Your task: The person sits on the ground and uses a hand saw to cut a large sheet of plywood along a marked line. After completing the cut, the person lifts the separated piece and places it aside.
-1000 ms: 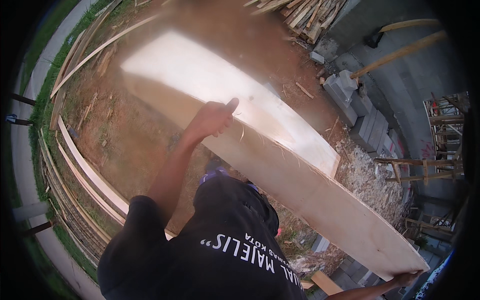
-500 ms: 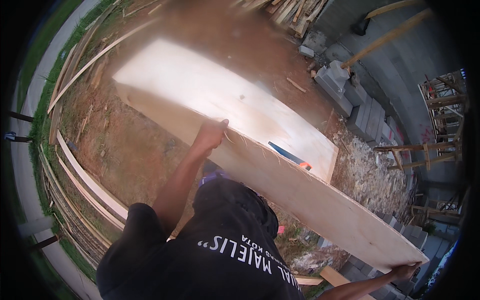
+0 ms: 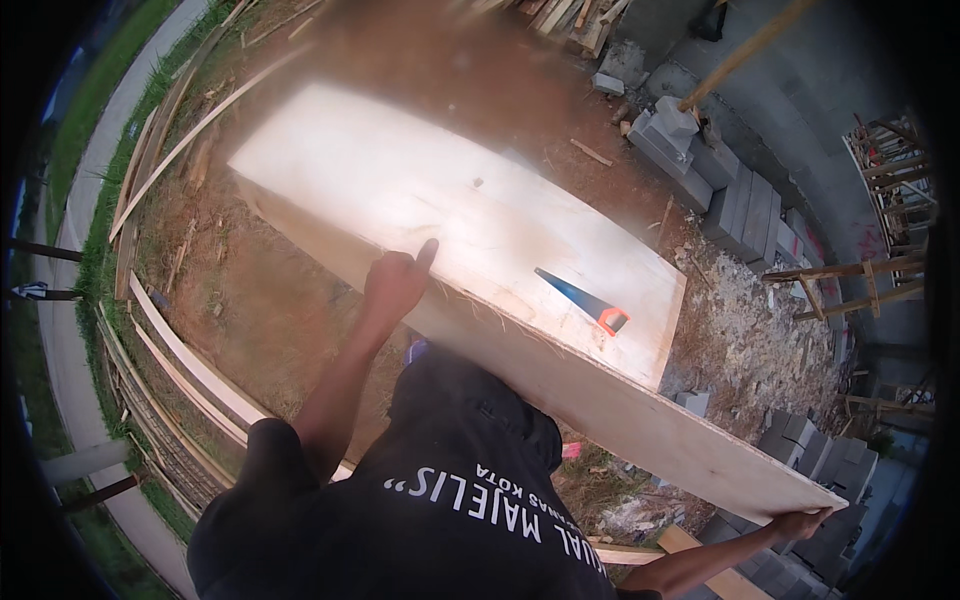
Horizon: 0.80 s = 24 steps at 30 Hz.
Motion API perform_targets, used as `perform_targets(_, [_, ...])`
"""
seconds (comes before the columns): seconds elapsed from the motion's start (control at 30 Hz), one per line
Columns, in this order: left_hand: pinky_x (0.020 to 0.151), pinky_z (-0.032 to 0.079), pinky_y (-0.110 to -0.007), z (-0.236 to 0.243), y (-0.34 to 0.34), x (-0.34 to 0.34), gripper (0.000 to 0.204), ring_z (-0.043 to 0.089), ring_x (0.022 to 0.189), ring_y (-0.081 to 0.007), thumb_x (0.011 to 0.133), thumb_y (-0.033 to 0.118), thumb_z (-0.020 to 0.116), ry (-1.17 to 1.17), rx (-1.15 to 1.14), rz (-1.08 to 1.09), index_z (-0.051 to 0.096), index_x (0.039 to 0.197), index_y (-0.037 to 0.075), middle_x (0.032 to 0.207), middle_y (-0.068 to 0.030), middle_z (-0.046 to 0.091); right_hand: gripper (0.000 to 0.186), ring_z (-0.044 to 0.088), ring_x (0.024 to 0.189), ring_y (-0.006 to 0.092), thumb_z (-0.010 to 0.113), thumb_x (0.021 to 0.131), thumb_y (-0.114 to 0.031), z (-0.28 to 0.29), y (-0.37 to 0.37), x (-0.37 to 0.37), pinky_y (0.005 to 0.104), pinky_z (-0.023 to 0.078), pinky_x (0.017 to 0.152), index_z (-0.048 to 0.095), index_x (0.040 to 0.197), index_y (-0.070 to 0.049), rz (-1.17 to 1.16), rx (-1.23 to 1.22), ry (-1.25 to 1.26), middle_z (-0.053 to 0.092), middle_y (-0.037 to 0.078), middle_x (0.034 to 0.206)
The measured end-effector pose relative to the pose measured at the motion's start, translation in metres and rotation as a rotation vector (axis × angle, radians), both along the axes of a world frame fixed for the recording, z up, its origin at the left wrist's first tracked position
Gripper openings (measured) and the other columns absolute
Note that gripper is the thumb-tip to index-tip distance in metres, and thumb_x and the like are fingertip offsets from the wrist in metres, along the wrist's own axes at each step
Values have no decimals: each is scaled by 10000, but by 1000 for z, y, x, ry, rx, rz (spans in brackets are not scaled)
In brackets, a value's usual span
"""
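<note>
A long plywood panel (image 3: 600,400) stands on edge in front of my body, its splintered upper edge running from upper left to lower right. My left hand (image 3: 395,285) grips that edge near the middle, thumb lying along the top. At the panel's right end, my right hand (image 3: 800,523) holds the corner. Just beyond lies a wide, pale plywood sheet (image 3: 400,170), flat and brightly lit. On it rests a handsaw (image 3: 575,293) with a dark blade and an orange handle, touched by neither hand.
Long timber strips (image 3: 195,375) lie on the ground at left. Grey blocks (image 3: 740,215) are stacked beside a concrete wall (image 3: 790,90) at right, with more blocks (image 3: 805,445) lower down. A slanting wooden pole (image 3: 745,55) leans there. A lumber pile (image 3: 570,20) sits at the far side.
The held panel's upper edge has dropped toward me, so more of the flat sheet and the whole saw show. My left thumb now points along the edge; the right hand has shifted slightly left.
</note>
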<state>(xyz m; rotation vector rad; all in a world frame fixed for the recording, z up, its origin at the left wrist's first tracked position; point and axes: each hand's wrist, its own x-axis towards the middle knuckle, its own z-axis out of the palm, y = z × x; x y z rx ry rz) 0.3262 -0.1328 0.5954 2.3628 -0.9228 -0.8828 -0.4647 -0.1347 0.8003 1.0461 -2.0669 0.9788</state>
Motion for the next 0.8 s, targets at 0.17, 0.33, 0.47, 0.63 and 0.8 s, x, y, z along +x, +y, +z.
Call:
perform_targets(0.17, [504, 438, -255, -8, 3, -45, 493, 537, 511, -112, 1039, 450, 591, 600, -81, 286, 619, 762, 43, 609, -11, 541, 463, 682, 1160, 265, 455, 1092, -255, -5, -22, 31, 359, 537, 986, 557, 1437, 36, -13, -4, -39, 664, 216, 1345])
perform_targets(0.33, [489, 440, -251, -71, -35, -45, 431, 549, 562, -103, 1047, 415, 593, 718, -298, 273, 608, 818, 50, 636, 9, 525, 444, 662, 1081, 213, 518, 1093, -287, -50, -47, -64, 348, 540, 973, 657, 1313, 73, 429, -293, -292, 708, 172, 1272])
perform_targets(0.47, [499, 460, -262, 25, -61, -94, 438, 553, 577, -97, 1045, 431, 593, 842, -421, -26, 631, 868, 32, 642, 19, 520, 413, 678, 1072, 217, 512, 1097, -277, -72, -49, -75, 347, 546, 956, 708, 1247, 54, 332, -297, -263, 739, 155, 1222])
perform_targets(0.63, [535, 523, -317, 7, -49, -60, 599, 633, 612, -152, 1021, 531, 562, 140, -130, -23, 659, 793, -15, 643, -61, 597, 446, 667, 1178, 276, 502, 1098, -300, -76, -56, -47, 378, 519, 1018, 676, 1293, 62, 262, -303, -303, 699, 189, 1304])
perform_targets(0.8, [549, 539, -339, 14, -31, -89, 615, 665, 609, -178, 1027, 491, 555, 285, 166, -6, 631, 690, -18, 648, -117, 625, 532, 627, 1132, 227, 497, 1086, -341, -87, -41, -91, 354, 499, 985, 674, 1222, 142, 451, -333, -253, 693, 193, 1236])
